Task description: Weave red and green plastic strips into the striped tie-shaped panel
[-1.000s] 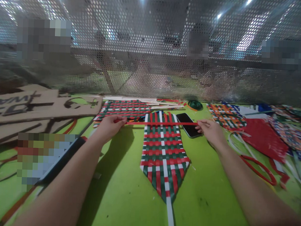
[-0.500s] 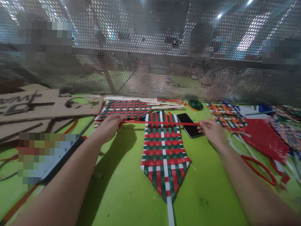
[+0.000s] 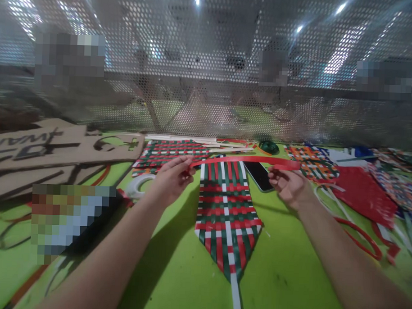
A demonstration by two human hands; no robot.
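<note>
A red strip [image 3: 249, 158] runs across the top of a woven piece [image 3: 225, 209] made of red, green and white strips. My left hand [image 3: 176, 178] pinches the strip's left part, at the upper left corner of the weave. On the right, my right hand [image 3: 289, 183] has its fingers closed on the strip near its right end, which curls over the hand. The weave lies flat on the green table, narrowing to a point from which a long white strip [image 3: 235, 295] extends towards me. A phone [image 3: 259, 175] lies beside the weave, close to my right fingers.
Another red and green weave [image 3: 170, 153] lies behind my left hand, with a white roll [image 3: 137, 184] nearby. Cut cardboard [image 3: 67, 145] covers the far left. An orange weave [image 3: 312, 162], a red piece [image 3: 367, 191] and loose strips sit at right. A perforated metal screen [image 3: 208, 100] stands behind.
My left hand has moved right, closer to the weave. The red strip, taut before, now bows upward, and its right end curls above my right hand. The white roll has come into view.
</note>
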